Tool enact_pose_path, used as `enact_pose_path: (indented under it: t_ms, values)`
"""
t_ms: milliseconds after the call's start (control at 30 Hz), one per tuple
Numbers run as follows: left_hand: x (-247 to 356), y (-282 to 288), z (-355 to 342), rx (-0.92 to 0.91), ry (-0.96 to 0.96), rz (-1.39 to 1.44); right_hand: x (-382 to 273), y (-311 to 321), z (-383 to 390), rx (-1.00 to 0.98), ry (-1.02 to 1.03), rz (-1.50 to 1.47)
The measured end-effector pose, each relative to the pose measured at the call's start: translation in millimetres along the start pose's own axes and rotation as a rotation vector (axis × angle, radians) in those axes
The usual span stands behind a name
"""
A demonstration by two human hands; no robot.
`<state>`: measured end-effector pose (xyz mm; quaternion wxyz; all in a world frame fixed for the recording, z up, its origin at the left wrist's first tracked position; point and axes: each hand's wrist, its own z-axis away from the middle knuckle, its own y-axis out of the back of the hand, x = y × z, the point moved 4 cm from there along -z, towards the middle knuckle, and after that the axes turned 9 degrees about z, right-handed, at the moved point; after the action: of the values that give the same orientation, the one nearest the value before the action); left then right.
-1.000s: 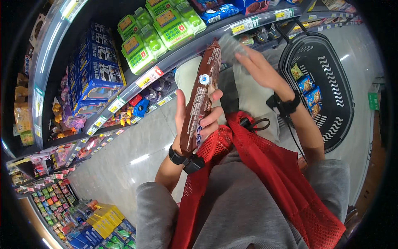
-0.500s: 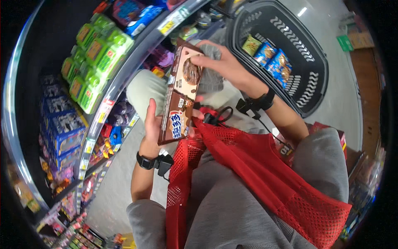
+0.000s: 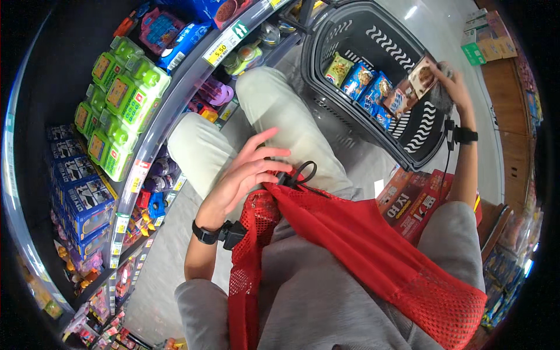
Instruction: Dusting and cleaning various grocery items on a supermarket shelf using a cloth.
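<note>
Cookie packet [image 3: 408, 88] is extending leftward and downward from the right hand [image 3: 452, 87], over the interior of the black basket [image 3: 364, 49]; whether it is touching the basket floor cannot be told. The right fingers are pinching the packet's upper end beside crumpled grey cloth [image 3: 443, 98]; blur is hiding exact placement. Left of these fingers, the basket is containing a yellow-green packet [image 3: 338, 70] and blue packets [image 3: 358, 80]. The cookie packet is showing brown and cream panels, its cookie picture lying nearest the fingers. The left hand [image 3: 239, 178] is hovering near the red vest [image 3: 332, 216], fingers standing spread.

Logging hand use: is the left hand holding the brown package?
No, the right hand holds the brown package; the left hand is open and empty.
</note>
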<state>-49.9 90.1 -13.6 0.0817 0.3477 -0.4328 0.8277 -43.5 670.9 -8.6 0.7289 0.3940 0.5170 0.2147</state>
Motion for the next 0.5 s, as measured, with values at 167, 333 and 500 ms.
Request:
enact_pose_path:
  t_ms: [167,333,500]
  values:
    - [-15,29,3,0.137,0.024,0.098,157,-63,-57,-0.416,-0.237,0.679]
    - [-18,32,15,0.255,-0.009,0.055,241,-131,-57,-0.556,-0.222,0.527]
    - [-20,34,8,0.296,-0.008,0.073,230,-163,-65,-0.222,0.413,0.856]
